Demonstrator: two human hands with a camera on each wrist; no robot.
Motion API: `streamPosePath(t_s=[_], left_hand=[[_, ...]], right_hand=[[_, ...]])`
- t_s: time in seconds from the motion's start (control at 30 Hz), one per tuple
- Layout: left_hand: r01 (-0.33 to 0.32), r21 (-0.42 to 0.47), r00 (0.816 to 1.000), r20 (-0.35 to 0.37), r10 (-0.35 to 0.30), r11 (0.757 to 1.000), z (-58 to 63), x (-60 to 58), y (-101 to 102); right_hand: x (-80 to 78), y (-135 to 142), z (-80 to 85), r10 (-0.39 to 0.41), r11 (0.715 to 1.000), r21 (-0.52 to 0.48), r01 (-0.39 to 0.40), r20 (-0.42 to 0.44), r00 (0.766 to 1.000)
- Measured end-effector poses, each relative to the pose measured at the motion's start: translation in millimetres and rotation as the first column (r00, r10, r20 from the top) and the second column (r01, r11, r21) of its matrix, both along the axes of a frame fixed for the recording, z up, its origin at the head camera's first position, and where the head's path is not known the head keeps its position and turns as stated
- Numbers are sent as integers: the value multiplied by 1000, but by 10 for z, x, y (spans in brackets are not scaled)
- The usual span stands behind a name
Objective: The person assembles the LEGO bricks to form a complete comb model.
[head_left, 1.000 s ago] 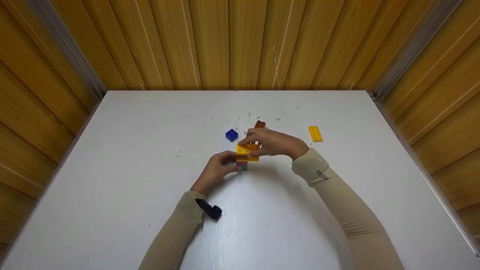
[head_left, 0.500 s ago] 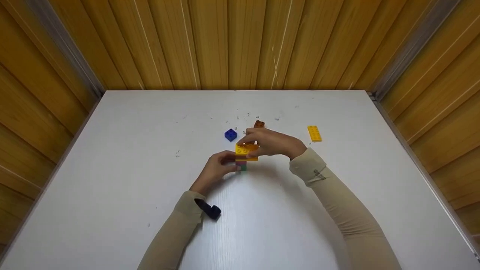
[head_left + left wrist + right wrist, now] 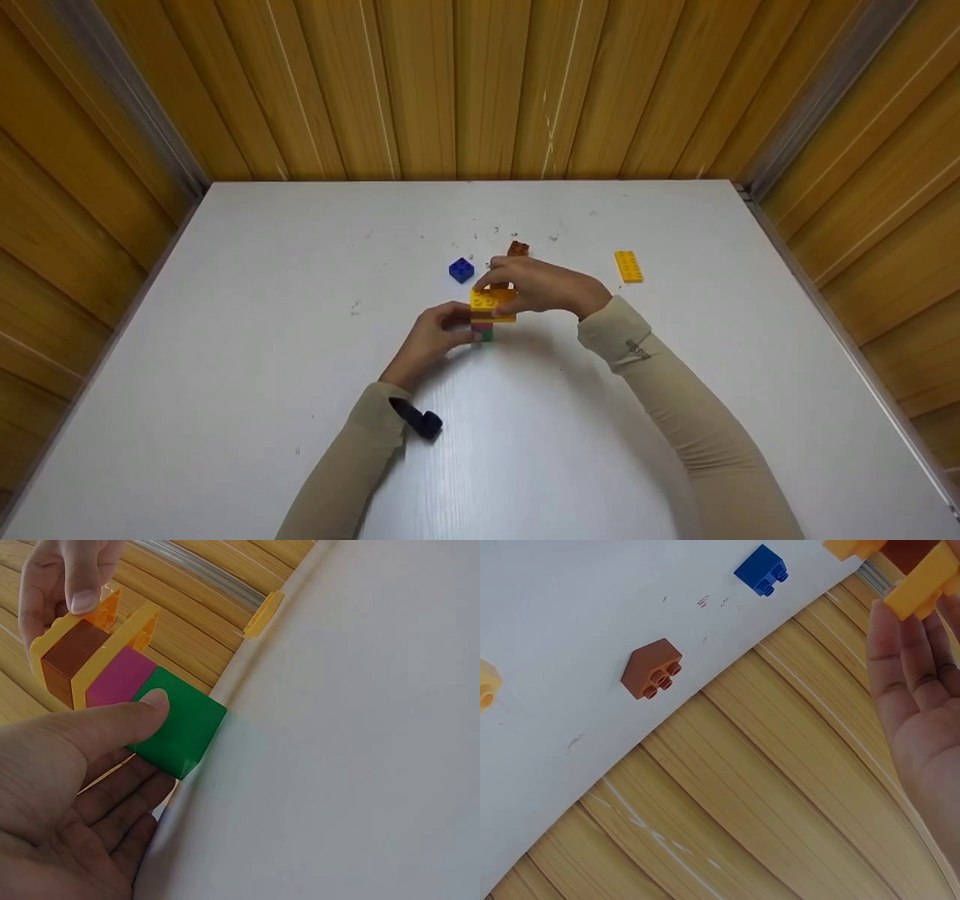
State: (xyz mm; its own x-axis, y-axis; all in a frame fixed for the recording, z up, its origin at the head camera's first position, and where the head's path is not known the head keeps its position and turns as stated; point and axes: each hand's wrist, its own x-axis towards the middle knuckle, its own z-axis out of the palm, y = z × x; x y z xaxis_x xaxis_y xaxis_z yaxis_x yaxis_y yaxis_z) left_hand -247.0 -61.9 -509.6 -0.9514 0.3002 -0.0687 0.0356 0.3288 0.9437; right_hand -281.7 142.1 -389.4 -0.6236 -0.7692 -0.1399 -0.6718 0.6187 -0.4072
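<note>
A small tower of toy building bricks stands on the white table. In the left wrist view its lowest piece is a green brick [image 3: 191,724], with a magenta brick [image 3: 124,676] above. Then come a yellow plate [image 3: 112,651], a brown brick [image 3: 71,654] and a top yellow plate [image 3: 481,301]. Both yellow plates jut out past the bricks to one side. My left hand [image 3: 429,337] holds the tower's base, thumb on the green brick's face and fingers behind. My right hand [image 3: 541,285] pinches the top yellow plate between thumb and fingers, hiding part of it.
A blue brick [image 3: 461,271] lies beyond the tower. Behind my right hand is a loose brown brick [image 3: 651,667], partly hidden in the head view. Farther right lies another yellow plate [image 3: 629,267]. Wood-patterned panels [image 3: 480,90] rise behind the table [image 3: 262,300].
</note>
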Motion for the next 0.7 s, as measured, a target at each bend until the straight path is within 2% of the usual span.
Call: streamPosePath(t_s=[0.37, 0.7], left_hand=[[-4, -15, 1000, 18, 5, 1000, 6, 6, -11], [-5, -9, 1000, 29, 5, 1000, 0, 4, -11]], right_hand=[[0, 12, 12, 12, 999, -37, -12, 18, 1000], [10, 39, 47, 12, 1000, -8, -12, 32, 999]])
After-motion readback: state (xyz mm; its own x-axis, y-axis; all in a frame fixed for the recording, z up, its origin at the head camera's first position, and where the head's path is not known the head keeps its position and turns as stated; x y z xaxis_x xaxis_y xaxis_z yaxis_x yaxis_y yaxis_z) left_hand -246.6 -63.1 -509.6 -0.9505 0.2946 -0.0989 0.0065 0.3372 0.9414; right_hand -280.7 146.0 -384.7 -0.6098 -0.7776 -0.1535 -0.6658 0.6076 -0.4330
